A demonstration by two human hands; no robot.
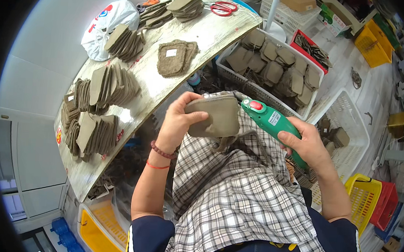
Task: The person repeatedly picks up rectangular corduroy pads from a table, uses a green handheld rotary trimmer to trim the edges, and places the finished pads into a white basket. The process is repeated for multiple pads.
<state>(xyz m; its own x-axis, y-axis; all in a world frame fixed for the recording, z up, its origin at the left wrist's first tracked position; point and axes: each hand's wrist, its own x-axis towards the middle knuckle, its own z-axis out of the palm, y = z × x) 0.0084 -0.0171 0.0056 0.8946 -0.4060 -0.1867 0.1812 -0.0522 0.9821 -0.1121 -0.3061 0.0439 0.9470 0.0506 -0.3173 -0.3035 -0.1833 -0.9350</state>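
My left hand (178, 120) grips a grey-brown felt-like piece (215, 119) in front of me, thumb on its upper edge. A green hand-held power tool (273, 123) with a red button sits in my right hand (309, 145), its tip touching the piece's upper right corner. Both are held above a checked cloth (227, 198) that lies over my lap. Two red bands circle my left wrist.
A pale worktable (208, 33) at the left carries several stacks of the same pieces, two pairs of red scissors (223, 8) and a white plastic bag (107, 23). White baskets (281, 70) with more pieces stand ahead; yellow and red baskets (370, 196) are to the right.
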